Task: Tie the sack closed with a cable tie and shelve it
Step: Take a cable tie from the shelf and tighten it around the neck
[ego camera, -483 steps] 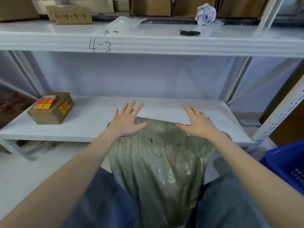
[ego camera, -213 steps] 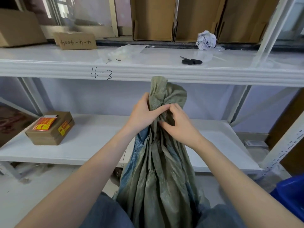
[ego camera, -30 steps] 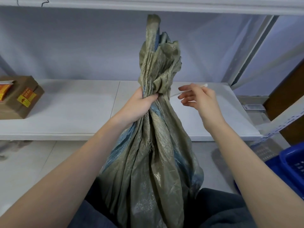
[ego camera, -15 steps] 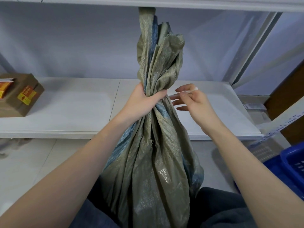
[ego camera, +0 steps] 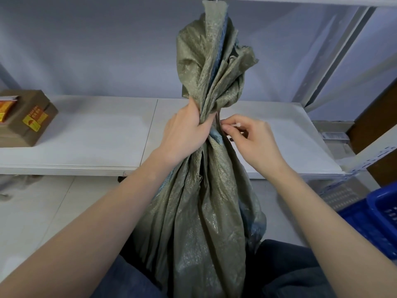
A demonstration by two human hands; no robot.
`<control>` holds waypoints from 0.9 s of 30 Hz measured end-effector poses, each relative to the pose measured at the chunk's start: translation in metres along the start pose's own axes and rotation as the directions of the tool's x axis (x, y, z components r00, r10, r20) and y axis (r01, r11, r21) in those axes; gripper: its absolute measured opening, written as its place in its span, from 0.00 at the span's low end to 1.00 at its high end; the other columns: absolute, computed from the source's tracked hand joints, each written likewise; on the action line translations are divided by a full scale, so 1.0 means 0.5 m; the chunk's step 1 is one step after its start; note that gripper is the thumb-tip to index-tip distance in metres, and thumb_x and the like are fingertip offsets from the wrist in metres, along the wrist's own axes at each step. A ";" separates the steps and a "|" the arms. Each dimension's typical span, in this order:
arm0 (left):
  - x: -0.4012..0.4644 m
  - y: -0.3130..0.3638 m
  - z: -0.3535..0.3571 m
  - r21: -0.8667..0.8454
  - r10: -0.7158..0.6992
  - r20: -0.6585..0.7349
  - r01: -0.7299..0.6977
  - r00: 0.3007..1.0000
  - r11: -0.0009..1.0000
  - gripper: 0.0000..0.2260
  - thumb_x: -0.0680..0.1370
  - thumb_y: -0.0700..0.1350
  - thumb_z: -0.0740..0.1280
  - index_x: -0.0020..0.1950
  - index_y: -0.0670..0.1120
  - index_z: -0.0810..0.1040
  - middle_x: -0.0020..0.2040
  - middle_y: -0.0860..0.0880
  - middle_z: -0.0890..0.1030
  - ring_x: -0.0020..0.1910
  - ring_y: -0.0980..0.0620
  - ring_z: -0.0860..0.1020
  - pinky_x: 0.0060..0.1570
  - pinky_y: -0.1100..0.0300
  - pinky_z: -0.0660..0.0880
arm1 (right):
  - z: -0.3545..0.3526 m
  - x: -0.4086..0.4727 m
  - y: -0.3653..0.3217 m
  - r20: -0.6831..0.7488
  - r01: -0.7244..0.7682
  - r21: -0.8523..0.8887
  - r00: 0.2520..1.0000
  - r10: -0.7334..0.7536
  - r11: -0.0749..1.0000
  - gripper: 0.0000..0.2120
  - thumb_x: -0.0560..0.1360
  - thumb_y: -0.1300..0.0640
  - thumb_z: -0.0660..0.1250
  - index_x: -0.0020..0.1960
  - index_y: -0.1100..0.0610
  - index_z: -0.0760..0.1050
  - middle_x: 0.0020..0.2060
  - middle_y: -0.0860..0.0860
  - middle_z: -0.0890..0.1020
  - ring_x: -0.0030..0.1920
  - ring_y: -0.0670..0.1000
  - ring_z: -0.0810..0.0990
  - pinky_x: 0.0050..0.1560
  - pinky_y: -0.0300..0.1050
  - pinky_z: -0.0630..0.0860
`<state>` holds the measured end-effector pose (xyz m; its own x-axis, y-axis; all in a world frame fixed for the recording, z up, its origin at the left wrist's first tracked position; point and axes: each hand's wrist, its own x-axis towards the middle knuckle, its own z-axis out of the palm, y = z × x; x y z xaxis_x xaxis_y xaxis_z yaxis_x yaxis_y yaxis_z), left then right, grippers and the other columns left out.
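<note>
My knees in dark jeans [ego camera: 285, 274] are at the bottom of the view, and the green woven sack [ego camera: 199, 211] stands between them, rising up in front of me. Both my forearms reach forward on each side of it. My left hand [ego camera: 184, 132] is closed around the gathered neck of the sack, with the back of the hand toward me and the fingers wrapped to the far side. Above this grip the loose top of the sack spreads out in folds and goes up to the edge of the upper shelf board. My right hand [ego camera: 251, 136] is just beside the neck, on its right side. Its thumb and first fingers are pinched together on a thin white cable tie [ego camera: 235, 125], whose short visible end points to the right; I cannot tell how far the tie goes around the neck, because the sack and my fingers hide it.

Behind the sack is the white shelf [ego camera: 96, 136]. On its left end lies a brown cardboard box [ego camera: 25, 119] with yellow and red labels, well apart from the sack. On the right, near my right arm, is a blue plastic crate [ego camera: 373, 220] on the floor.
</note>
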<state>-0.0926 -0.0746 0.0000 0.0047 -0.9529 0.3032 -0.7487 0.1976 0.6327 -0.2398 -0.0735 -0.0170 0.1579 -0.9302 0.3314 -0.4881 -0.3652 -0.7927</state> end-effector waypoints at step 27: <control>0.044 -0.013 -0.066 -0.113 -0.165 0.536 0.264 0.828 0.958 0.35 0.66 0.69 0.63 0.68 0.51 0.71 0.62 0.53 0.78 0.59 0.53 0.77 0.65 0.53 0.70 | 0.053 -0.030 -0.066 0.354 0.227 0.002 0.911 -0.213 0.974 0.04 0.70 0.53 0.71 0.39 0.53 0.82 0.43 0.45 0.82 0.37 0.44 0.80 0.42 0.52 0.77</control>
<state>-0.0655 -0.0893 0.0260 -0.2282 -0.9447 -0.2355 -0.6413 -0.0361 0.7665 -0.2032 -0.0486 -0.0095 0.5512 -0.7825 0.2897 -0.4379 -0.5669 -0.6978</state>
